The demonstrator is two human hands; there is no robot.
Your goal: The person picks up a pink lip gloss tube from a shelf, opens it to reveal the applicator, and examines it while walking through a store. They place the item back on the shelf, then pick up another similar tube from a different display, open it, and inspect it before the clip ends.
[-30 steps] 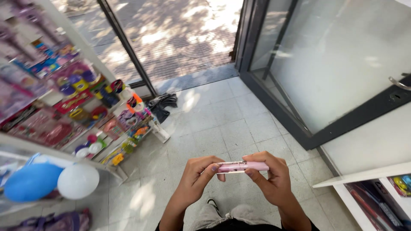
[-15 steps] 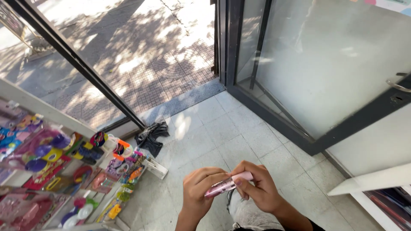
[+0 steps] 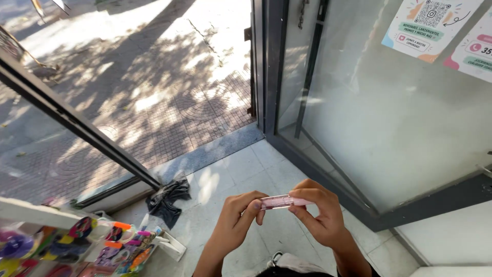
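Note:
A small pink translucent tube (image 3: 278, 202) lies level between both hands, low in the middle of the head view. My left hand (image 3: 238, 219) pinches its left end with fingertips and thumb. My right hand (image 3: 319, 215) grips the right end, fingers curled over the top. Both forearms rise from the bottom edge. Pale floor tiles (image 3: 241, 169) lie beneath them.
A glass door (image 3: 389, 113) with a dark frame and paper notices stands at the right. A dark rag (image 3: 168, 199) lies at the threshold. A rack of colourful small goods (image 3: 77, 249) fills the bottom left. Sunlit pavement (image 3: 154, 77) lies outside.
The view has swung up and to the right, off the goods rack and towards the doorway. Both hands kept hold of the pink tube and stayed together.

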